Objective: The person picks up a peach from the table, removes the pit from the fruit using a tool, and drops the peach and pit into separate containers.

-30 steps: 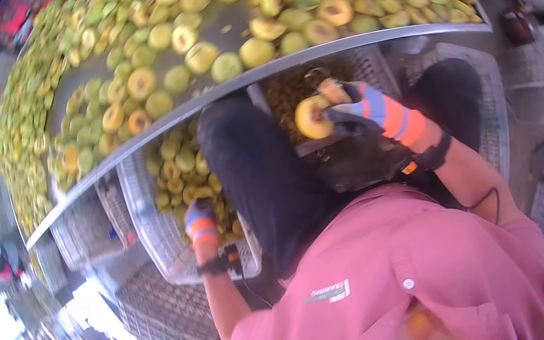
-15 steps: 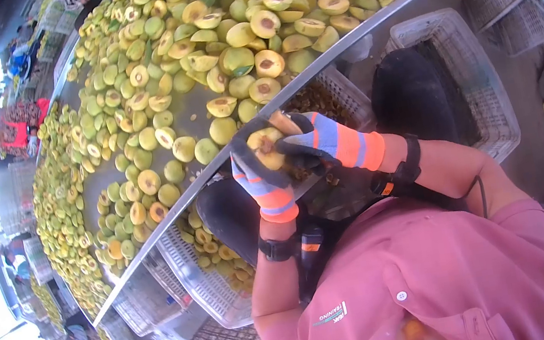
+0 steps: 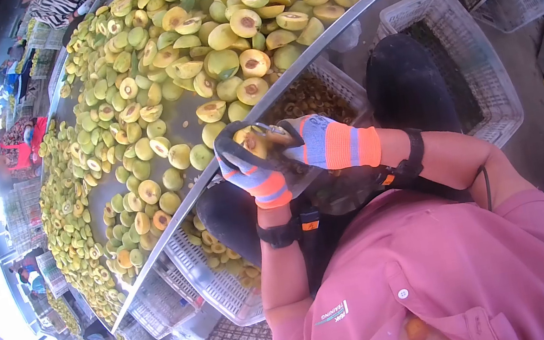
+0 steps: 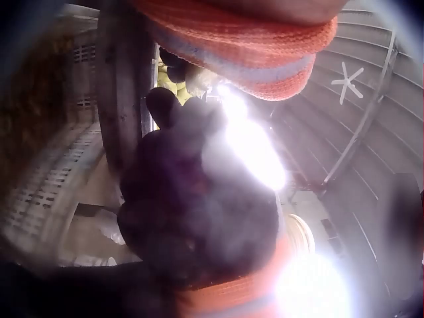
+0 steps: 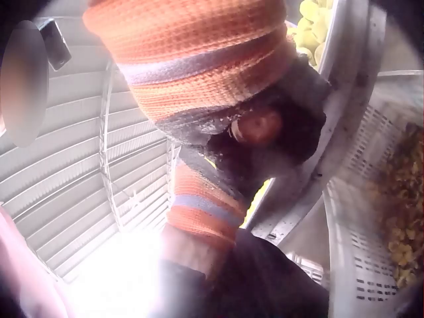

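In the head view both gloved hands meet over the lap, beside the table's metal edge. My left hand [image 3: 252, 170] holds a yellow peach half [image 3: 254, 146], its dark-coated fingers curled round the far side. The right hand [image 3: 326, 141] comes against the fruit from the right and grips a small tool. Its brown wooden handle end [image 5: 260, 126] shows in the right wrist view, inside the dark palm; the working end is hidden by fingers and blur. The left wrist view has the dark glove [image 4: 199, 199] in shadow and glare, with the fruit hidden.
A metal-rimmed table [image 3: 341, 25] is heaped with green-yellow peach halves [image 3: 245, 23]. Below its edge stands a crate of brown scraps [image 3: 317, 95]. A white crate [image 3: 211, 279] of halves is at the left knee, another white crate [image 3: 497, 88] at the right.
The left hand rose from the crate of fruit to meet the right hand and took hold of the peach half. Since then both hands shifted slightly toward the table, the right closing over the fruit.
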